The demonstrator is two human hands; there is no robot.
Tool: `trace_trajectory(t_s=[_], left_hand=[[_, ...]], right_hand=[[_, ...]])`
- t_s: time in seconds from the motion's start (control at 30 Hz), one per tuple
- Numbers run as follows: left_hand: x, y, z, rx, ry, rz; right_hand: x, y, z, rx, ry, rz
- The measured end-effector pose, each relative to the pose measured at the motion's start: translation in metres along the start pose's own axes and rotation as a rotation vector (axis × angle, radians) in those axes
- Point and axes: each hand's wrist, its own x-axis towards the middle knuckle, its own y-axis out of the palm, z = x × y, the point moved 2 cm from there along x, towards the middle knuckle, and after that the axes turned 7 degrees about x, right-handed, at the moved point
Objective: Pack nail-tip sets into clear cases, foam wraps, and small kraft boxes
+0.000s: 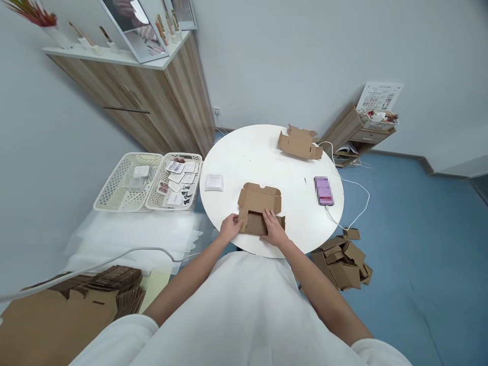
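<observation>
A brown cardboard box [260,197], partly folded, lies near the front edge of the white round table with its notched lid standing open away from me. At its left front corner, my left hand [231,226] has curled fingers pinching the side wall. My right hand [274,229] grips the right front part, fingers reaching over the side flap and thumb by the front edge. Inside the box the dark bottom shows between my hands. Another unfolded cardboard box [300,143] rests at the table's back right. To the left is a small clear plastic packet [214,182].
A phone with a pixelated purple screen [324,191] lies at the table's right, its white cable hanging over the edge. Folded boxes [345,262] are heaped on the floor. White baskets [173,201] of cards and packets stand left; flat cardboard [57,325] is stacked lower left.
</observation>
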Motion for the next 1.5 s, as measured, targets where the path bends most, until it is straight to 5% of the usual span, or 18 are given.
trace_trajectory(t_s=[0.57, 0.77, 0.93, 1.27, 1.4, 1.5], left_hand=[[0.007, 0.005, -0.007, 0.359, 0.014, 0.029], [-0.005, -0.006, -0.004, 0.233, 0.126, 0.017], [-0.010, -0.022, -0.014, 0.426, 0.295, 0.167], [0.005, -0.013, -0.027, 0.579, 0.347, 0.236], [0.009, -0.012, -0.024, 0.574, 0.357, 0.245], [0.010, -0.009, -0.023, 0.557, 0.357, 0.246]], right_hand=[[0.002, -0.005, 0.004, -0.047, -0.034, 0.093], [0.002, -0.005, 0.003, -0.051, -0.040, 0.081], [0.004, -0.006, 0.001, -0.057, -0.046, 0.078], [0.002, -0.014, 0.007, -0.069, -0.027, 0.077], [-0.017, -0.024, -0.002, -0.031, -0.001, -0.083], [-0.039, -0.026, -0.026, 0.157, 0.240, -0.351]])
